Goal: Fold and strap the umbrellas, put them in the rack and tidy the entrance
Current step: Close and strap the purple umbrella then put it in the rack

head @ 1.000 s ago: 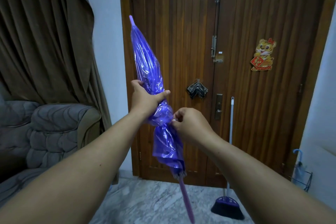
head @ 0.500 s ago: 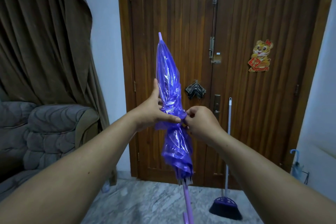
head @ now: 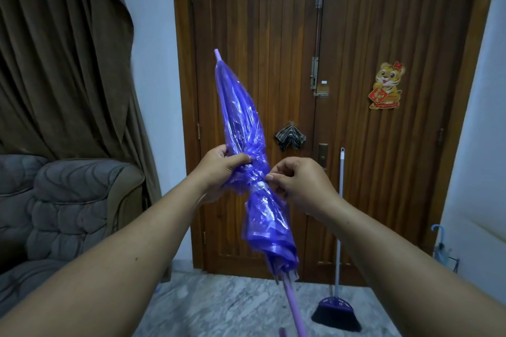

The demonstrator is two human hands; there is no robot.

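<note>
I hold a folded purple see-through umbrella [head: 241, 123] upright in front of the door, tip up and leaning left, its lilac shaft running down past the bottom edge. My left hand [head: 219, 169] grips the canopy around its middle. A strap is cinched round the canopy with a white snap [head: 261, 185] showing. My right hand [head: 298, 183] sits just right of the snap, fingers curled, fingertips at the strap. A wire rack [head: 451, 261] at the far right holds a pale blue umbrella [head: 440, 243] with a hooked handle.
A brown wooden double door [head: 356, 145] fills the background, with a tiger sticker and a small folded dark item hung near the handle. A purple broom [head: 338, 306] leans against the door. A grey armchair [head: 68, 213] and brown curtain stand on the left. The floor is marble.
The umbrella's tip has tilted back to the left after standing nearly vertical. The strap now sits closed with its white snap showing, and my right hand's fingers have drawn slightly off it.
</note>
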